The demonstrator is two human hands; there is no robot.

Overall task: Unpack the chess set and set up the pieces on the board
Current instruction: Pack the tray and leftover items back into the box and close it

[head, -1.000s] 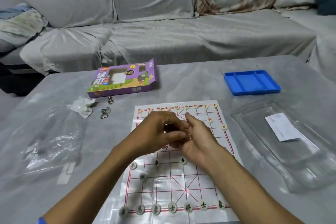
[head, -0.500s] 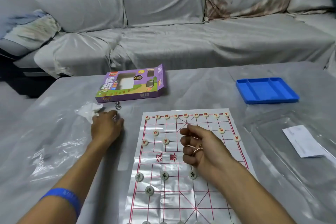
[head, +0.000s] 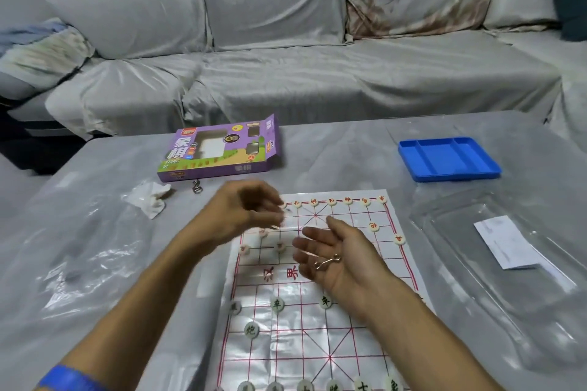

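Observation:
The paper chess board (head: 349,311) lies flat on the table in front of me. Round pieces with red marks line its far edge (head: 331,201), and pieces with black marks (head: 278,304) stand on the near half. My right hand (head: 346,244) is held palm up over the board's middle, fingers relaxed, with a small bent metal piece (head: 327,262) lying on it. My left hand (head: 251,213) hovers blurred over the far left corner, fingertips pinched together on what seems a small metal piece. The purple chess box (head: 219,149) lies behind the board.
A crumpled tissue (head: 149,200) and a metal ring (head: 197,186) lie left of the board. A blue tray (head: 451,176) sits at the back right. In front of it is a clear plastic tray (head: 476,279) holding a paper slip (head: 505,241). A grey sofa stands beyond the table.
My left hand came back from beside the tissue to over the board, and one metal piece is gone from that spot. My right hand opened from a fist to palm up.

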